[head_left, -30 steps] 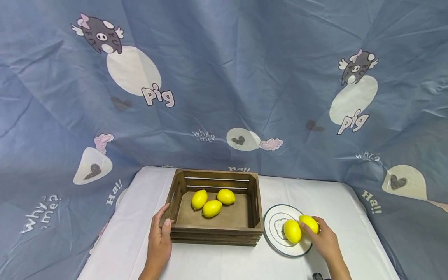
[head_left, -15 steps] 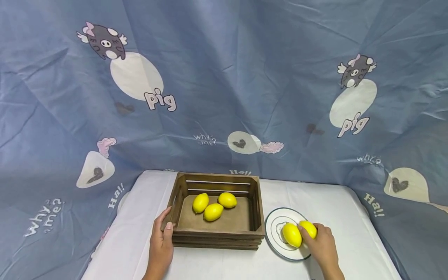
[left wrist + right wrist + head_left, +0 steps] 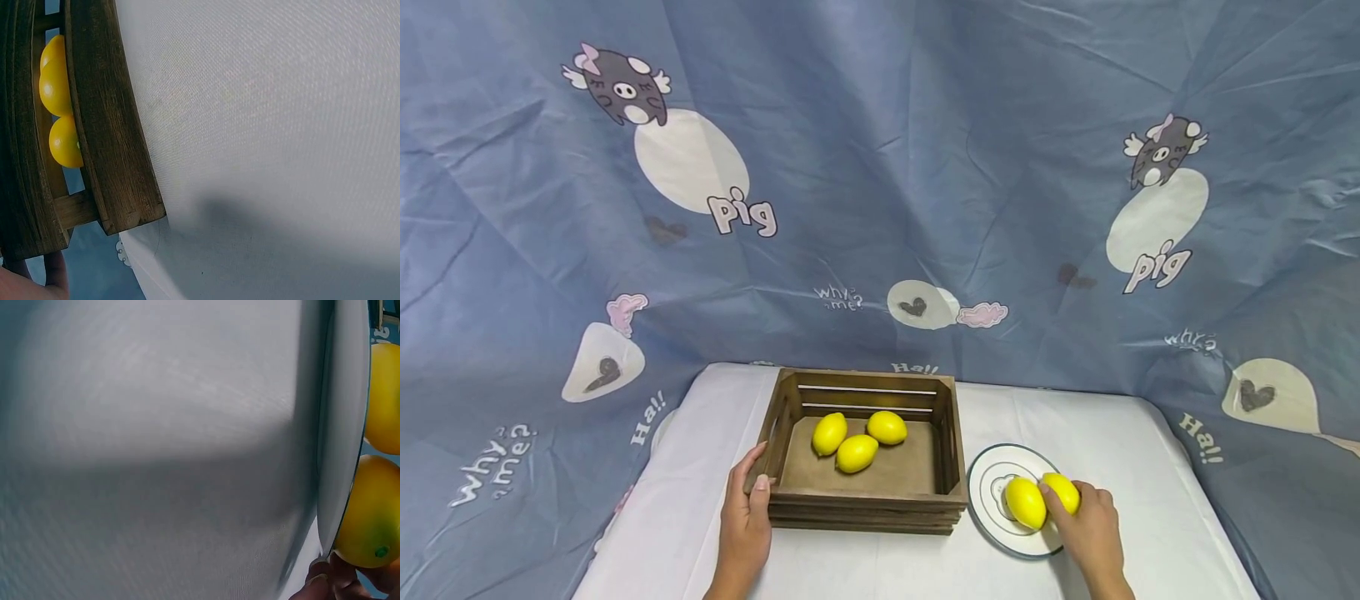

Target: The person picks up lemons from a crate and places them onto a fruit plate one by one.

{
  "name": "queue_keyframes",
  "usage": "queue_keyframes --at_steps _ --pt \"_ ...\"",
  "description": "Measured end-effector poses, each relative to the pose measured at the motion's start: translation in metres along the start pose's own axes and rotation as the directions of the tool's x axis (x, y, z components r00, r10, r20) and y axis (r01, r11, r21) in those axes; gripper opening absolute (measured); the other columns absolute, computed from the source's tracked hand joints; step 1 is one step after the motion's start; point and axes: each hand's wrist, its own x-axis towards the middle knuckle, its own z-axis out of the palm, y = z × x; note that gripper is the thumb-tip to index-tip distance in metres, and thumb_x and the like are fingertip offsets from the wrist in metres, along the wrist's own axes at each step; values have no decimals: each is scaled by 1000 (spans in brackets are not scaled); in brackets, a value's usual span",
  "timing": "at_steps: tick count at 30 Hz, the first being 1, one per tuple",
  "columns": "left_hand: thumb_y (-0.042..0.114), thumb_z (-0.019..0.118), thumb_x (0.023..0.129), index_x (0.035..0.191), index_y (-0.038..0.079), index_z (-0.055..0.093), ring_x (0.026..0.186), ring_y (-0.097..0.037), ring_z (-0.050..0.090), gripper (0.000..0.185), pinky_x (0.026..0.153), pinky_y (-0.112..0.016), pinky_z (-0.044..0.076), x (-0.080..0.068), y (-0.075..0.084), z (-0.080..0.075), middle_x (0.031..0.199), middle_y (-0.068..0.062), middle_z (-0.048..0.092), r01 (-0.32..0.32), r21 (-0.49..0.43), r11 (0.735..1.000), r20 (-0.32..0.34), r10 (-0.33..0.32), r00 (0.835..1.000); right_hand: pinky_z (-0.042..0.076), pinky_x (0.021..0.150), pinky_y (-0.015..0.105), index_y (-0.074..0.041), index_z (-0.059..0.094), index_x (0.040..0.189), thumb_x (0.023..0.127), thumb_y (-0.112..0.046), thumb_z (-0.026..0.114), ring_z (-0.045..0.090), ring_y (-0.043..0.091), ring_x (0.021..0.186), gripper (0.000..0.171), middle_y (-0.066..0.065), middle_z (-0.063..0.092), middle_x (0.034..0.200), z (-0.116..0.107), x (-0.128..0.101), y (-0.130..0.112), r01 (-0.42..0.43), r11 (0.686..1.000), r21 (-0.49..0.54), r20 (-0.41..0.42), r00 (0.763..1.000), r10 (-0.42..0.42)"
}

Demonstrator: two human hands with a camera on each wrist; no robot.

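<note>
A brown slatted wooden crate (image 3: 867,503) stands on the table, with three lemons (image 3: 857,453) lying on its floor. My left hand (image 3: 747,527) holds the crate's near left corner, thumb at the rim and fingers along the outer left side. To the right of the crate is a white plate (image 3: 992,475) with a dark rim. One whole lemon (image 3: 1025,502) sits on it. At the plate's right side my right hand (image 3: 1092,528) grips a second lemon (image 3: 1063,492), partly covered by the fingers. Fingertips (image 3: 317,581) show near the plate's edge in the right wrist view.
A white cloth (image 3: 850,571) covers the table. Behind and at both sides hangs a blue printed fabric (image 3: 1037,208). The crate's walls rise above the lemons inside, and the plate lies close to the crate's right wall.
My right hand has shifted slightly left with its lemon, nearer the other lemon on the plate. The head view has tilted a little. My left hand keeps its place on the crate.
</note>
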Motion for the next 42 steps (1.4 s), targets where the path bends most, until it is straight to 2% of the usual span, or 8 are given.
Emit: queue_keyframes --at_steps 6,16,22,27,31,36,40,42 --pt "15 42 113 155 15 47 107 -11 59 43 93 -17 40 0 0 0 154 -8 48 -6 -19 1000 -6 6 1000 44 96 63 14 54 136 97 -68 56 49 48 115 91 34 49 123 -1 -4 -2 14 1000 -3 4 1000 -14" --pt "15 40 114 157 17 44 107 -9 58 44 92 -17 40 0 1 0 156 -7 46 -1 -16 1000 10 1 1000 42 98 64 14 54 135 98 -68 56 47 50 118 89 35 49 124 -2 -8 -3 21 1000 10 -9 1000 -21" --pt "14 39 113 158 18 44 108 -15 59 45 92 -17 40 1 0 0 156 -5 45 -5 -33 999 13 6 1000 41 103 66 15 51 138 99 -64 56 45 51 121 88 35 48 126 0 -7 -6 -14 1000 17 -21 1000 14" --pt "14 40 114 158 19 44 107 -9 57 44 91 -17 40 0 1 0 155 -5 46 1 -19 1000 11 0 1000 38 108 66 16 46 142 102 -59 56 43 52 126 85 36 46 132 -3 -7 -10 -2 999 43 -16 1000 2" --pt "15 40 113 158 19 44 107 -9 57 45 92 -17 40 1 1 1 155 -6 46 5 -21 1000 14 -4 1000 41 104 64 13 49 141 103 -48 61 49 49 122 72 32 51 130 -8 -11 -12 57 995 80 -108 993 -48" --pt "16 40 114 158 18 44 108 -8 57 44 92 -16 40 1 2 1 156 -7 45 16 -10 1000 16 -16 1000 46 100 58 8 56 134 102 -32 68 54 43 116 53 26 58 123 -14 -15 -19 188 973 131 -274 951 -147" --pt "16 39 114 158 17 43 109 -14 58 44 92 -17 40 0 1 0 156 -7 45 15 -10 1000 19 -15 1000 49 99 57 6 58 133 101 -28 70 56 40 115 48 23 59 123 -19 -16 -28 252 956 150 -324 926 -193" --pt "17 39 114 158 17 43 109 -14 58 44 92 -17 40 0 1 0 156 -7 45 11 -10 1000 17 -11 1000 51 99 50 4 60 132 100 -26 71 59 37 113 45 19 61 122 -22 -16 -33 283 946 156 -353 911 -214"
